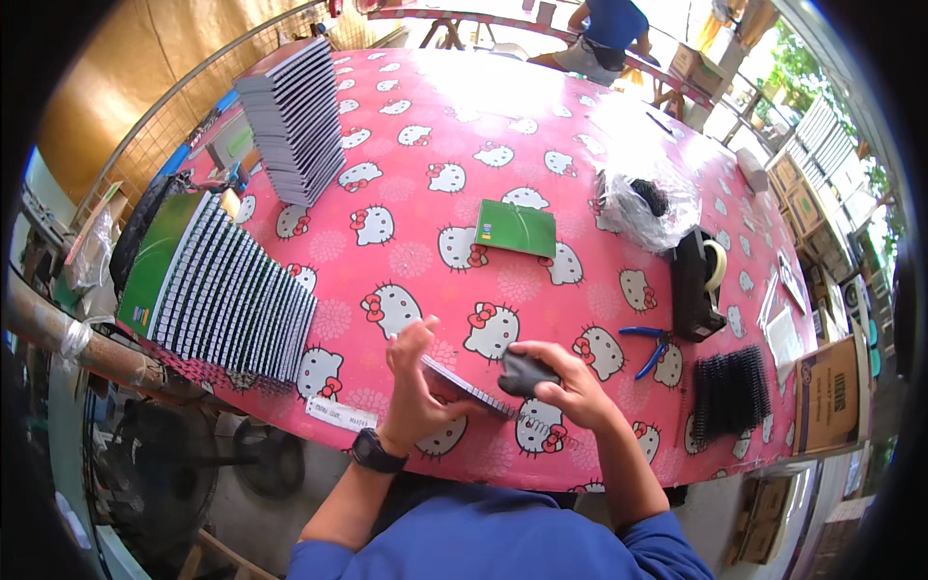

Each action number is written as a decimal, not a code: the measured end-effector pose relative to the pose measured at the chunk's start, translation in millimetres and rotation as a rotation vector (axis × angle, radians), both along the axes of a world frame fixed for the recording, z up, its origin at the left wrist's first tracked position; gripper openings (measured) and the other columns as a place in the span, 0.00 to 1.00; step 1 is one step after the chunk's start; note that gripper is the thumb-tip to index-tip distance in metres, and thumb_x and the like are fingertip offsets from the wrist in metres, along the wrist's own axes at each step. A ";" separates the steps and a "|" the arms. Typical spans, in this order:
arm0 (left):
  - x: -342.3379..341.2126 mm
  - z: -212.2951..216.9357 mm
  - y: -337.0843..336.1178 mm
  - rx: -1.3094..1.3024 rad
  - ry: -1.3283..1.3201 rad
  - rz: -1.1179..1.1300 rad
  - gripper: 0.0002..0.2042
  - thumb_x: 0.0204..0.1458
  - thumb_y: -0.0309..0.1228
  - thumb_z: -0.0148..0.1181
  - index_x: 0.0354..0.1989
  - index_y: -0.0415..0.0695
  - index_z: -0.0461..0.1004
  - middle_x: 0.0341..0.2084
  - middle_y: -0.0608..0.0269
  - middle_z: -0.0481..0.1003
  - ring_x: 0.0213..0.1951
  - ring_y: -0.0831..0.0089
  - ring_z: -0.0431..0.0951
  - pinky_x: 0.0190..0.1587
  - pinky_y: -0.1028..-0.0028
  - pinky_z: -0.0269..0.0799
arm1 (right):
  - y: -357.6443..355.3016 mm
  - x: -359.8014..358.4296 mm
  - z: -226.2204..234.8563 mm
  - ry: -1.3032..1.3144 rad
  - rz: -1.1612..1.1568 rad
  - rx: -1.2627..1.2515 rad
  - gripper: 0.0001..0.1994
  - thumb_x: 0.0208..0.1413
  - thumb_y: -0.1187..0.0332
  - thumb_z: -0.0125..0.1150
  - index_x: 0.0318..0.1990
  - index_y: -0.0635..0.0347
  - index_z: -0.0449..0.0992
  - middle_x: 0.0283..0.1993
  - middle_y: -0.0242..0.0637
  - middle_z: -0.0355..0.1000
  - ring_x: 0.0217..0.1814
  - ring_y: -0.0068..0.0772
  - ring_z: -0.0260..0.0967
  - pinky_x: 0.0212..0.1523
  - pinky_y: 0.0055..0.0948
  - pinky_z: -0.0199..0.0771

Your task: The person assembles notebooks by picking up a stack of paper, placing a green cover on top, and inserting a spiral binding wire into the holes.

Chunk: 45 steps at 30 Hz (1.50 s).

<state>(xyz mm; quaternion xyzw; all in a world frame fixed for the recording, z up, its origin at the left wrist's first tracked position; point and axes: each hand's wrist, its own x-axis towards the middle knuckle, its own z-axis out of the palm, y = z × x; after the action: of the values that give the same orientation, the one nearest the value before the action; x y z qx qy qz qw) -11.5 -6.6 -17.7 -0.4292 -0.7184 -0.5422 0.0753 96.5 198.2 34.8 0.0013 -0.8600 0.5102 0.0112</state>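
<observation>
On the pink cartoon-cat bench [503, 126], two big stacks of bound notebooks [232, 290] [295, 116] lie at the left, likely finished. One green notebook [515, 228] waits mid-bench. A brown carton [829, 394] stands near right. At the near edge, the left hand [418, 382] grips a notebook [462, 385]; the right hand [565, 382] closes on dark pliers [527, 372] at its spiral.

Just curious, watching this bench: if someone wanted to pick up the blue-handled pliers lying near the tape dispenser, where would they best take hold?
Probably by the two blue handles. The blue-handled pliers lie flat on the table beside the tape dispenser, handles splayed toward the near edge. Coming from above on that near side, one hand could likely close around both; the dispenser crowds the far side.
</observation>
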 end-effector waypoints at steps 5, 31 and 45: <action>-10.6 -22.1 -9.4 0.104 -0.694 -0.292 0.29 0.34 0.23 0.74 0.43 0.43 0.61 0.39 0.61 0.68 0.44 0.74 0.72 0.45 0.72 0.71 | -5.2 -19.1 -6.1 -0.090 -0.066 0.348 0.31 0.47 0.45 0.60 0.54 0.57 0.69 0.52 0.45 0.67 0.56 0.45 0.60 0.58 0.41 0.57; -9.7 -30.8 -10.2 0.129 -0.673 -0.247 0.22 0.37 0.27 0.72 0.36 0.45 0.64 0.28 0.66 0.67 0.32 0.78 0.69 0.35 0.74 0.67 | -27.2 -51.4 10.2 0.071 0.128 0.236 0.36 0.39 0.42 0.67 0.51 0.60 0.68 0.49 0.46 0.66 0.56 0.47 0.60 0.57 0.41 0.59; 4.7 50.7 -23.9 0.174 -0.432 -0.068 0.10 0.45 0.23 0.65 0.33 0.39 0.69 0.27 0.60 0.71 0.29 0.76 0.72 0.31 0.76 0.69 | -74.4 -33.4 31.9 0.444 -0.110 0.068 0.15 0.44 0.73 0.68 0.40 0.62 0.73 0.33 0.38 0.71 0.33 0.38 0.70 0.36 0.31 0.71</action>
<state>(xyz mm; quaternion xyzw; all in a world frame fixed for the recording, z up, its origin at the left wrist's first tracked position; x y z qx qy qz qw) -6.8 -30.5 33.1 -0.3190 -0.6533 -0.6838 -0.0618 63.1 123.7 66.7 0.0671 -0.8518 0.4668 0.2280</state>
